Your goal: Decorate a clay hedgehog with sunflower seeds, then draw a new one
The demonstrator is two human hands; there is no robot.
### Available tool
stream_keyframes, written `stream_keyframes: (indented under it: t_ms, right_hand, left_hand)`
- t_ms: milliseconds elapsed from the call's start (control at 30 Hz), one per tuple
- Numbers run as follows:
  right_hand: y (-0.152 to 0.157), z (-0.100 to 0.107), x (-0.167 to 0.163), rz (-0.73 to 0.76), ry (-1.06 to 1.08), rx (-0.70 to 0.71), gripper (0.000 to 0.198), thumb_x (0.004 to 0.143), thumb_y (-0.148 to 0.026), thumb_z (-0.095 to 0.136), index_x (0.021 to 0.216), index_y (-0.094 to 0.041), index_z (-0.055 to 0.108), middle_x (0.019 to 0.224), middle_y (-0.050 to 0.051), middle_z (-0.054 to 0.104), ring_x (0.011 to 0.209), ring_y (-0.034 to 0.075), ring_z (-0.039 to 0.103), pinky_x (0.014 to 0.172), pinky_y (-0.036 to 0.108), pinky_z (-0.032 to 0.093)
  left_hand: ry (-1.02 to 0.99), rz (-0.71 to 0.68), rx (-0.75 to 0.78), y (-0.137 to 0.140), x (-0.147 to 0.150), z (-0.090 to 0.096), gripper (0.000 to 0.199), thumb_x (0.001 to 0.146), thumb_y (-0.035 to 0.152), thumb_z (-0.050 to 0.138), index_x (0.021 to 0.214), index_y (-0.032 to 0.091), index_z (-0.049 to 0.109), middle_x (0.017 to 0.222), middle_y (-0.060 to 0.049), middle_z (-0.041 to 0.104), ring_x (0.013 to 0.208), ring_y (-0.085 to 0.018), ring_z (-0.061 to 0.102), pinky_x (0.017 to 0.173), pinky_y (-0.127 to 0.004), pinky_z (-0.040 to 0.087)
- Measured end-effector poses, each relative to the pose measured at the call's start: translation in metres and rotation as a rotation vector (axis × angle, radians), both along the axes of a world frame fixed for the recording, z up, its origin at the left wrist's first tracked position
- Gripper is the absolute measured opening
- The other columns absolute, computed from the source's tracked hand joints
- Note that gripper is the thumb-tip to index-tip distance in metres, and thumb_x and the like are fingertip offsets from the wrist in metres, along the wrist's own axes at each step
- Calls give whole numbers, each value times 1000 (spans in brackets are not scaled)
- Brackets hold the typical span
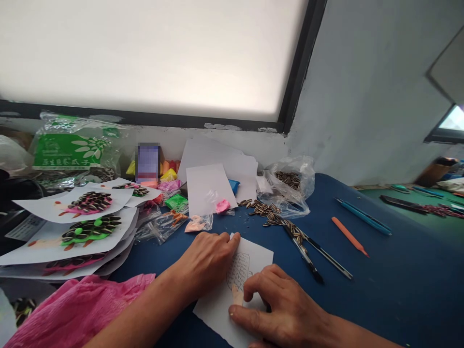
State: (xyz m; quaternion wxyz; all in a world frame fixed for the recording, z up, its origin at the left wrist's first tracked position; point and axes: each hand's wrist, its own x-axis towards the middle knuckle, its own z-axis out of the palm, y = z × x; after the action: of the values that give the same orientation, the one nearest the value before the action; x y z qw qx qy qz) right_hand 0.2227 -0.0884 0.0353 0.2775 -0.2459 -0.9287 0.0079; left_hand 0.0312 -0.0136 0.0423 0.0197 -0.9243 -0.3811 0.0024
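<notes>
A white sheet of paper (250, 249) with a pen-drawn outline full of small scallop marks lies on the blue table in front of me. My left hand (212, 258) is closed over its upper left side, holding it down; its thumb is mostly hidden. A flat patch of peach-coloured clay (237, 295) is stuck to the paper below the drawing. Beside this patch is my right hand (281, 307), its thumb at the clay's lower edge and its index finger bent above, with a gap between them. Its other fingers are partly hidden.
Loose sunflower seeds (259, 209) spill from a clear bag (306, 181). Black pens (302, 253), an orange pen (350, 237) and a blue pen (362, 216) lie rightward. Finished seed pictures (123, 237) are stacked left, near a pink cloth (83, 309). Clay packets (176, 202) sit behind.
</notes>
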Motion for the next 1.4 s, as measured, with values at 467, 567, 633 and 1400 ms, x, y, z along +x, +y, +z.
stream_keyframes:
  t_ms: [467,567,633,1400]
  right_hand:
    - [2,-10,1,40,-7,100,32,106,-32,36,101,-20,66,89,5,62,72,15,53,76,30,44]
    - [3,-11,3,18,4,125,33,106,-33,36,104,-20,66,88,5,62,72,15,54,75,31,44]
    - [3,-11,4,-4,21,135,37,106,-35,33,104,-18,66,86,6,61,71,16,54,72,31,44]
    - [4,-24,0,-34,98,100,17,98,-23,50,96,-26,67,80,0,61,62,12,53,68,28,42]
  left_hand:
    - [5,2,-6,1,0,-1,32,94,7,43,125,12,51,85,-7,66,69,-23,66,58,-31,49]
    - [4,6,-8,0,0,-1,33,93,6,42,124,13,51,84,-7,66,69,-23,66,58,-32,49]
    - [-1,9,-7,0,-1,-1,34,92,5,42,124,13,51,84,-7,66,69,-23,66,58,-32,49]
    - [11,19,-36,-1,-1,-2,46,92,4,41,138,12,42,87,-7,66,71,-22,66,60,-32,50]
